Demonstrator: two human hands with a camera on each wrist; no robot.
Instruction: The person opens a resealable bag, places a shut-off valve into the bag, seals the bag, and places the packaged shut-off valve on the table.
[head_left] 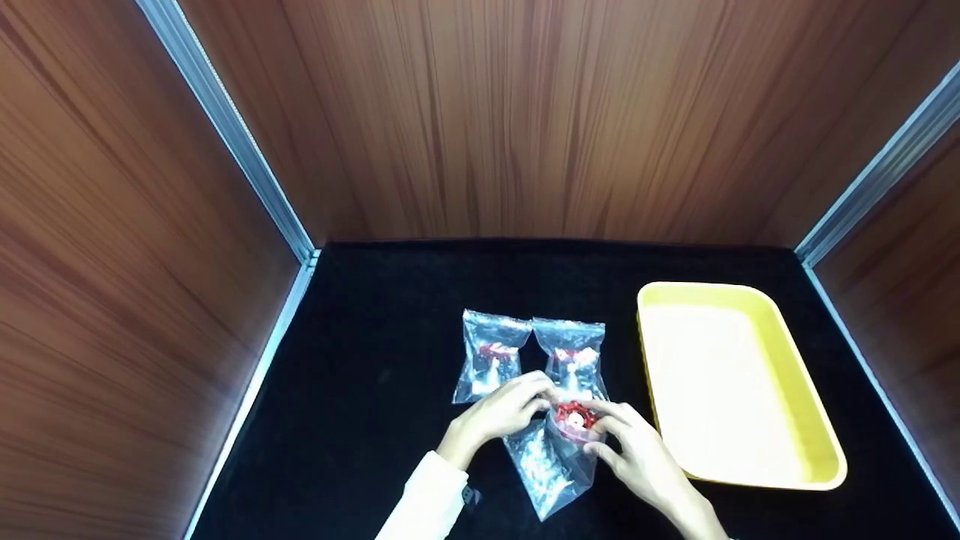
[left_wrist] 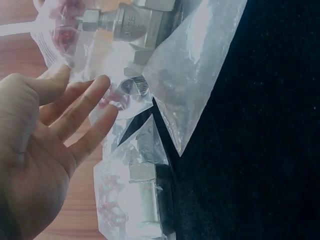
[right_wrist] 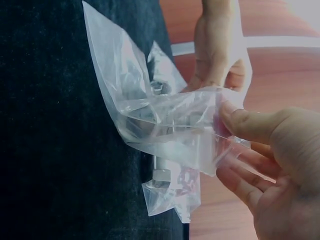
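Observation:
A metal valve with a red handwheel (head_left: pixel 576 415) stands inside a clear plastic bag (right_wrist: pixel 175 142) between the two hands. My right hand (head_left: pixel 637 454) pinches the bag beside the handwheel, thumb on one side and fingers on the other. On the other side, my left hand (head_left: pixel 506 409) holds the bag's edge near the wheel between thumb and index finger, its other fingers loosely bent. The valve's steel body (left_wrist: pixel 135 22) shows through the plastic in the left wrist view. Crinkled clear plastic (head_left: pixel 540 469) spreads below the hands; whether it is a separate bag I cannot tell.
Two bagged valves with red handwheels lie just beyond the hands, a left one (head_left: pixel 491 360) and a right one (head_left: pixel 574 356). A yellow tray (head_left: pixel 649 375) stands at the right on the black cloth (head_left: pixel 367 390). Wood-grain panels (head_left: pixel 480 120) enclose the back and sides.

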